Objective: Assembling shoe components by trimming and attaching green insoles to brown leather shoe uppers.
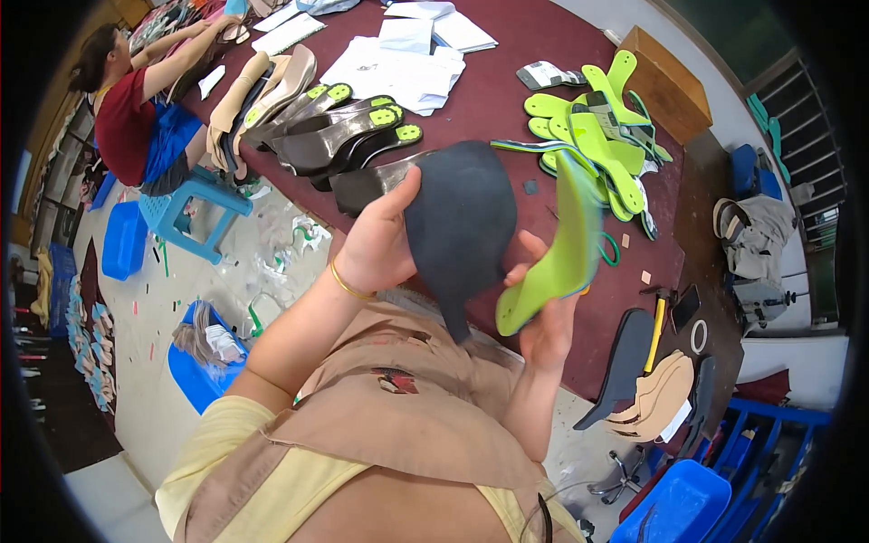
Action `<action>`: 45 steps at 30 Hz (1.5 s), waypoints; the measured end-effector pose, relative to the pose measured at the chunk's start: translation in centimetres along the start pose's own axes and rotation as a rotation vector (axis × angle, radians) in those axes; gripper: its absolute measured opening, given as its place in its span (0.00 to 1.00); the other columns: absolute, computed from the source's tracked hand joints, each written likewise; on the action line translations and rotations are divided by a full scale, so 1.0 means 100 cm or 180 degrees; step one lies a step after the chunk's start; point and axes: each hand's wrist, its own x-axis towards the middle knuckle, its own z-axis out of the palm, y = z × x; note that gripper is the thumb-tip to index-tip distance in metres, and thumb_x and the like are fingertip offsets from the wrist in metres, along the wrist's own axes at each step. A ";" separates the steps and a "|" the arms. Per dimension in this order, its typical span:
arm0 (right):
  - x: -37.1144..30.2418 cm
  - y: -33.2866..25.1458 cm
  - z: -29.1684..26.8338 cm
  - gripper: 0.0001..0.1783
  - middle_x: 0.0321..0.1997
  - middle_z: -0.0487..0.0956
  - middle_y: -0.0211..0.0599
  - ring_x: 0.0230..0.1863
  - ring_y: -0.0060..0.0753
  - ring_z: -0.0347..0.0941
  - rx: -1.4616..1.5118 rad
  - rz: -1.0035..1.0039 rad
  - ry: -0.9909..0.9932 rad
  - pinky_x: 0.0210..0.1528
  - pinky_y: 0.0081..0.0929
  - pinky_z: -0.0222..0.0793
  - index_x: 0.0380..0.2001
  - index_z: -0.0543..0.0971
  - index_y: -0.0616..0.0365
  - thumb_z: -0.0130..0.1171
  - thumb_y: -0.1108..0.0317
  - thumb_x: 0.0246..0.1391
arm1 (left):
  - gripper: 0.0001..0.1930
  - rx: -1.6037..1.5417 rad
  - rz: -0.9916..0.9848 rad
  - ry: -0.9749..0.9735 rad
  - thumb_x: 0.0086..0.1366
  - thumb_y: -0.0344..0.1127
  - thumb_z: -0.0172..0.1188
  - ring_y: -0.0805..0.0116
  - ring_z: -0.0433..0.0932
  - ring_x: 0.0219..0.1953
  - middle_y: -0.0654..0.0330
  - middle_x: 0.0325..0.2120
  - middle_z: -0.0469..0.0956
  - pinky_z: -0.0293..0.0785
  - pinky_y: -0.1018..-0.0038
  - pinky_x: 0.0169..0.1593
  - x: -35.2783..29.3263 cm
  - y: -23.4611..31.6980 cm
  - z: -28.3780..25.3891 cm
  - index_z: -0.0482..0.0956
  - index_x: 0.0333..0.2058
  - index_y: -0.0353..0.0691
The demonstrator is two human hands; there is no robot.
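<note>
tan apron [362,443], left hand [373,242] clamped on black shoe piece [463,213], right hand [549,324] gripping lime-green insole [563,249], maroon table [498,113] beyond

Most of the left hand's [376,242] fingers are out of sight behind the black piece [463,208], which also covers part of a glossy dark sole [362,188] on the counter [489,122]. The lime insole [550,267] hides part of the right hand [550,337], and its upper end is smeared by blur. Marks on the white papers [398,68] are too small to read. At the upper left, what the co-worker's hands [213,27] touch is too small to make out. The lower edge cuts off the wearer's apron [389,407] and a blue bin [679,498].
</note>
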 end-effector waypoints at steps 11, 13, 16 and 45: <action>-0.005 0.008 0.050 0.55 0.31 0.67 0.32 0.30 0.22 0.61 -0.1793 -0.1128 0.1086 0.34 0.19 0.62 0.64 0.37 0.54 0.63 0.80 0.40 | 0.30 0.0579 0.0133 -0.0256 0.68 0.55 0.35 0.67 0.62 0.59 0.60 0.58 0.62 0.58 0.69 0.60 -0.004 -0.003 0.019 0.55 0.61 0.40; 0.009 0.008 0.057 0.55 0.30 0.67 0.30 0.30 0.20 0.62 -0.2246 -0.1084 0.1121 0.34 0.18 0.62 0.65 0.38 0.54 0.63 0.80 0.40 | 0.30 0.0632 0.0076 -0.0249 0.68 0.55 0.35 0.67 0.62 0.59 0.60 0.58 0.62 0.58 0.69 0.60 -0.003 -0.008 0.015 0.54 0.61 0.40; 0.039 0.012 0.055 0.54 0.30 0.66 0.27 0.30 0.18 0.61 -0.3206 -0.1318 0.0921 0.35 0.17 0.61 0.64 0.44 0.54 0.68 0.76 0.38 | 0.30 0.0691 0.0043 -0.0330 0.68 0.55 0.34 0.67 0.62 0.59 0.60 0.58 0.61 0.60 0.69 0.60 -0.006 -0.017 0.013 0.54 0.61 0.40; 0.072 0.025 0.046 0.36 0.57 0.60 0.41 0.57 0.34 0.59 -0.3285 -0.1250 0.0915 0.57 0.25 0.56 0.60 0.55 0.59 0.52 0.84 0.45 | 0.33 0.1375 0.0732 0.0335 0.68 0.56 0.36 0.67 0.60 0.59 0.56 0.58 0.60 0.56 0.68 0.61 -0.002 -0.020 0.012 0.52 0.61 0.34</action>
